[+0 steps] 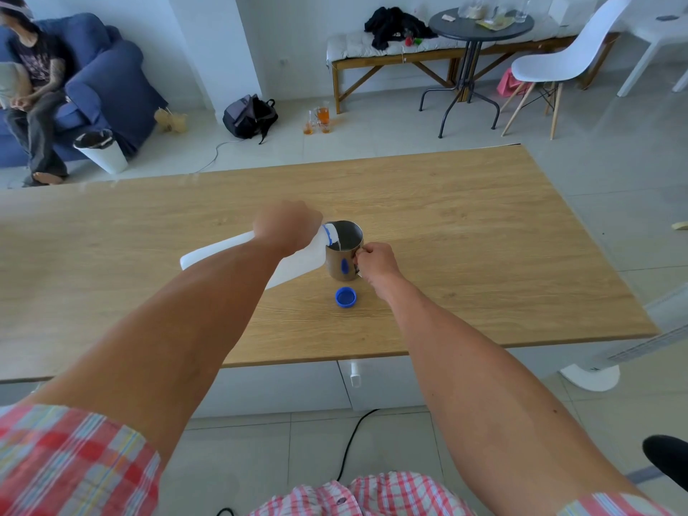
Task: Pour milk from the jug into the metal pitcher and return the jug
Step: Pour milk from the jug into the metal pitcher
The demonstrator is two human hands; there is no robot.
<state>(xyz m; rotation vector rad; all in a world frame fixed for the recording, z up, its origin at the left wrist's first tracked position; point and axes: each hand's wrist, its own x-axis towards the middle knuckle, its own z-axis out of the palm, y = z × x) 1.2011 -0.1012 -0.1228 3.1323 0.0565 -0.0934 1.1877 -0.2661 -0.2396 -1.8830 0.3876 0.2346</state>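
One jug point(298, 260) gripped by left hand point(286, 227), one pitcher point(344, 251) handle pinched by right hand point(376, 260), one cap point(346, 297).

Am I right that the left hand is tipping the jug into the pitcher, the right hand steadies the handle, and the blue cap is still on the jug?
Not quite: the head view shows the blue cap lying on the table in front of the pitcher. The rest holds: the left hand tips the jug and the right hand steadies the handle.
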